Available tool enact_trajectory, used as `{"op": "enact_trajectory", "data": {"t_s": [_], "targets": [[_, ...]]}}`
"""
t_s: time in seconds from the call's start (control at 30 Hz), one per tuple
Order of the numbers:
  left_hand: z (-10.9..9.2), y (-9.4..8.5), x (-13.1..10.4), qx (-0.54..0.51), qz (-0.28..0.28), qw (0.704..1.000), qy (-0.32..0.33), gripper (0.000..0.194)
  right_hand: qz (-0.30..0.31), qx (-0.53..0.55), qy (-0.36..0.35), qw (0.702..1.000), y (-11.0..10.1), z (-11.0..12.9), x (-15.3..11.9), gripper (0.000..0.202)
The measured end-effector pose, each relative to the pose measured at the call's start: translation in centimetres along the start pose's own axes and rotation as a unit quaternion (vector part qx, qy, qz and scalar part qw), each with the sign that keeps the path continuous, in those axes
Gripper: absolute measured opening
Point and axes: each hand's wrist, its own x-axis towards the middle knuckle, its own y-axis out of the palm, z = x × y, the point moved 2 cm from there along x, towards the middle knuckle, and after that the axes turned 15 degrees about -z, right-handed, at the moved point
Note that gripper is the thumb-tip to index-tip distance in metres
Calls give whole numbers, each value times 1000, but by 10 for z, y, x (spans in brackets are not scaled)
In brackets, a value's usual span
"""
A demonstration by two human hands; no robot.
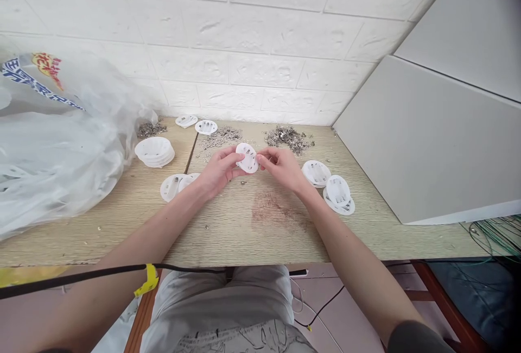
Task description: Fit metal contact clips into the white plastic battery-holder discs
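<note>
White slotted disc (pixel 250 157) at twelve o'clock, grasped by my left fingers (pixel 234 158); my right fingers (pixel 266 163) meet its three-o'clock edge, whether clenched I cannot tell. Step: apparently close edge-work; the next move should call for steadiness.

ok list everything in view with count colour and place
tabletop: one, light wood, centre
brick-pattern wall: one, white, behind
seamed panelling: count unclear, grey, right
printed plastic bag: one, translucent, left
held slotted disc: one, white, centre
disc stack: one, white, by the bag
front discs: at least two, white, left-centre
back discs: at least two, white, by wall
right discs: several, white, right-centre
metal-bit piles: three, grey, along the back
wires: uncounted, green, far right
yellow-taped cable: one, black, lower left
floor: one, pinkish, below
shirt: one, grey, bottom
trousers: one pair, pale, bottom
left hand: one, bare, holding the disc
right hand: one, bare, at its right edge
</note>
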Motion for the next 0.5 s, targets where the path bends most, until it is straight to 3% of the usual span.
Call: {"op": "enact_trajectory", "data": {"t_s": [0.13,0.3,0.5], "targets": [[4,1,-1,27,-49,998,12,35,-41,58,32,997,6,-4,-1,28],[5,-1,-1,112,-110,981,117,30,-53,62,-9,997,10,3,-6,27],[-1,-4,-1,176,-122,953,213,23,-48,82,-19,995,12,8,-10,27]]}}
